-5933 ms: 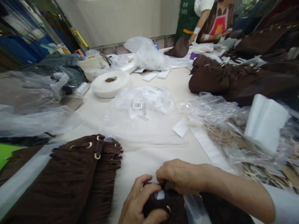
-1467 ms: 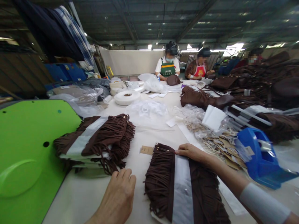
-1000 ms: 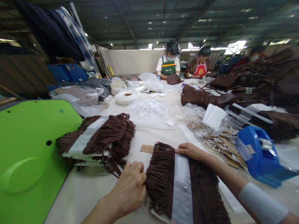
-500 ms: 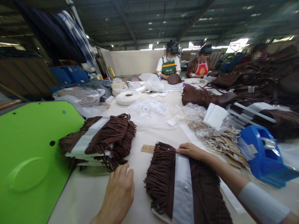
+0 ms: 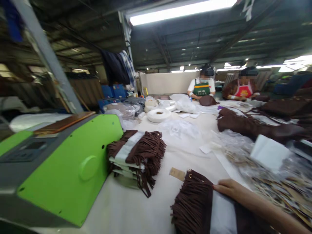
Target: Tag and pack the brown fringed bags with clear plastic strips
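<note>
A dark brown fringed bag with a white band around it lies at the lower right on the table. My right hand is closed at its far edge, fingertips together beside the band; the fingers' undersides are hidden. A tan paper tag sticks out from the bag's far left corner, near small gold-coloured rings. To the left stands a stack of similar fringed bags, white bands around them and white sheets between. My left hand is out of view.
A green and grey machine stands left of the stack. Farther back are a white roll and clear plastic bags. Tags with strings and a white pad lie on the right. Two people sit across the table.
The view has swung left and up, so everything appears lower and farther right. My left hand has left the picture. My right hand stays on the fringed bag.
</note>
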Action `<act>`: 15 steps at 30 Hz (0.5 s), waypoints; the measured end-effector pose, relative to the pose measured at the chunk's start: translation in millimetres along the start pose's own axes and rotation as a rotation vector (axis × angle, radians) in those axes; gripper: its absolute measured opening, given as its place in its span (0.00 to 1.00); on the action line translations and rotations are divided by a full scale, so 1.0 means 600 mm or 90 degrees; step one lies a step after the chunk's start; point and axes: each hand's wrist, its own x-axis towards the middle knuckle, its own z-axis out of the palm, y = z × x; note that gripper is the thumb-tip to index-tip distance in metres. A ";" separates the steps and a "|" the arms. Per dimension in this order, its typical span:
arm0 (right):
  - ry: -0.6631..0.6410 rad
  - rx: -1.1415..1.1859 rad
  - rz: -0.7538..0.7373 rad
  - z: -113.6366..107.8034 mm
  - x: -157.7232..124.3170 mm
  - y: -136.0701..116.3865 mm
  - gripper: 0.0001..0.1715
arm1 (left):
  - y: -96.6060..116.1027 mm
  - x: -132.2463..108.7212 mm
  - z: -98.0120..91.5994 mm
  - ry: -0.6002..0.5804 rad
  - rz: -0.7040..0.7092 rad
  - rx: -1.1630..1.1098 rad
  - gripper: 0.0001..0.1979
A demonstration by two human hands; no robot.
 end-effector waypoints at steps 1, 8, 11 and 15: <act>0.021 0.010 0.018 -0.002 -0.002 -0.005 0.33 | 0.010 -0.001 -0.009 0.018 0.006 -0.046 0.15; 0.139 -0.005 -0.048 -0.097 0.003 -0.124 0.32 | 0.052 -0.044 -0.018 0.018 0.105 -0.211 0.16; 0.188 -0.007 -0.102 -0.157 0.036 -0.228 0.33 | 0.080 -0.075 -0.026 0.012 0.168 -0.258 0.21; 0.191 -0.023 -0.207 -0.197 0.123 -0.382 0.35 | 0.155 -0.111 -0.072 0.037 0.267 -0.365 0.39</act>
